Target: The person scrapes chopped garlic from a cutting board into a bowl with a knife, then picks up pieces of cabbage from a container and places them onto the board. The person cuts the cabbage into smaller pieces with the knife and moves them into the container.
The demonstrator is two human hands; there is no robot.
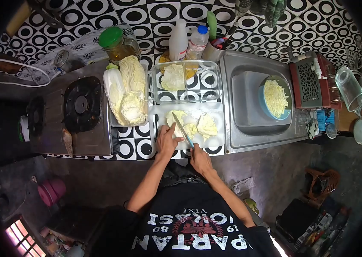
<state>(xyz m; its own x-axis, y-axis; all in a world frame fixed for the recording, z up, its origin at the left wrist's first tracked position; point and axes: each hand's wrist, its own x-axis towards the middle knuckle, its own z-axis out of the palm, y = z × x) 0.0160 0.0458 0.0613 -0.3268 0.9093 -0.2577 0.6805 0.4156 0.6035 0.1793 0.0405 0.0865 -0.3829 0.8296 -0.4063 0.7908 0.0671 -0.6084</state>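
My right hand (200, 158) is wrapped around the blue handle of a knife (182, 130). The blade points up and to the left, across a pale napa cabbage leaf (175, 116) on a white cutting board (215, 113). My left hand (167, 140) holds that leaf against the board from the lower left, its fingers bent close to the blade. To the right of the knife lie another piece of cabbage leaf (190, 130) and a larger yellowish leaf (207, 127). Where the blade's edge meets the leaf is hard to make out.
Whole napa cabbages (123, 92) fill a container on the left, beside a gas stove (40, 128). Behind the board stands a clear divided container (220, 81) with a leaf inside. A bowl of chopped cabbage (276, 98) sits in the sink (241, 132). Bottles (178, 40) line the back.
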